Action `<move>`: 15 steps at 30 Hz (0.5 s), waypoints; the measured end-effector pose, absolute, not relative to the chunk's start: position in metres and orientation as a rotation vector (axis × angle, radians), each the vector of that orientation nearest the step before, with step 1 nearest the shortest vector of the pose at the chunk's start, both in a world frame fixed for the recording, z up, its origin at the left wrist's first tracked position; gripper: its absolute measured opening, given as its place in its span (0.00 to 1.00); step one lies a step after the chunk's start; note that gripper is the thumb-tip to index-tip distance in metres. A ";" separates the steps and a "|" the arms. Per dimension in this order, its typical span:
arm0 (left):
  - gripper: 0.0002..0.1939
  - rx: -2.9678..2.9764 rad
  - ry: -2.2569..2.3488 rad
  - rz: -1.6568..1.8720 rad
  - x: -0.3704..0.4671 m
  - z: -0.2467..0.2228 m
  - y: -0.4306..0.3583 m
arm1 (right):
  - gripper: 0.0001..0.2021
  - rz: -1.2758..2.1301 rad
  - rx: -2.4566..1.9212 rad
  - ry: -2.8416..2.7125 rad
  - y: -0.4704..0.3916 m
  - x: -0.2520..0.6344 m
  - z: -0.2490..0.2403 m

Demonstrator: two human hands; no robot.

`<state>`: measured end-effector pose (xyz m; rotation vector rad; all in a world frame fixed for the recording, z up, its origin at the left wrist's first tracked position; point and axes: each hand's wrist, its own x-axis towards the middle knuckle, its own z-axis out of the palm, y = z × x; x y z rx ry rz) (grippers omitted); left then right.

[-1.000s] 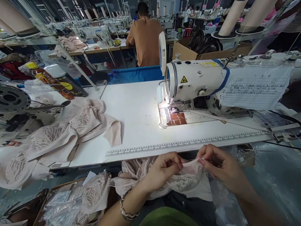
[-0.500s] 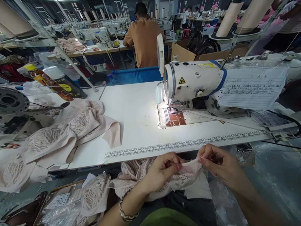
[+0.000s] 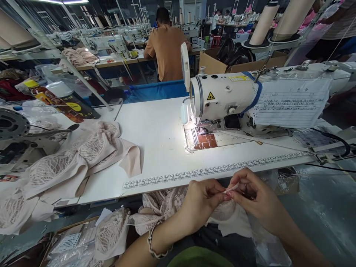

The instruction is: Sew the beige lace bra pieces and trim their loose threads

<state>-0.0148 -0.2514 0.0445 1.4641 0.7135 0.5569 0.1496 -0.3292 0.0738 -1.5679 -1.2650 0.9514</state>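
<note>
Over my lap, just below the table's front edge, my left hand and my right hand meet fingertip to fingertip. Both pinch the edge of a pale pink lace bra, and a narrow strip of that edge sticks out between the fingers. Part of the garment is hidden behind my left hand and forearm. Its lace part bunches to the left, and a plain beige panel hangs below my hands. The white sewing machine stands beyond, its lamp lit over the needle plate.
More lace bras lie piled on the table's left. A printed ruler runs along the front edge. A box of plastic-wrapped pieces sits low left. Two bottles lean at the back left. A person sits ahead, facing away.
My hands have come together; the edge earlier stretched between them is now gathered at the fingertips. The left hand moved right, the right hand slightly left. The view shifted slightly.
</note>
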 end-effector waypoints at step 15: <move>0.21 1.202 0.724 0.558 -0.015 0.048 -0.246 | 0.26 1.000 -1.566 -1.422 -0.332 0.174 0.055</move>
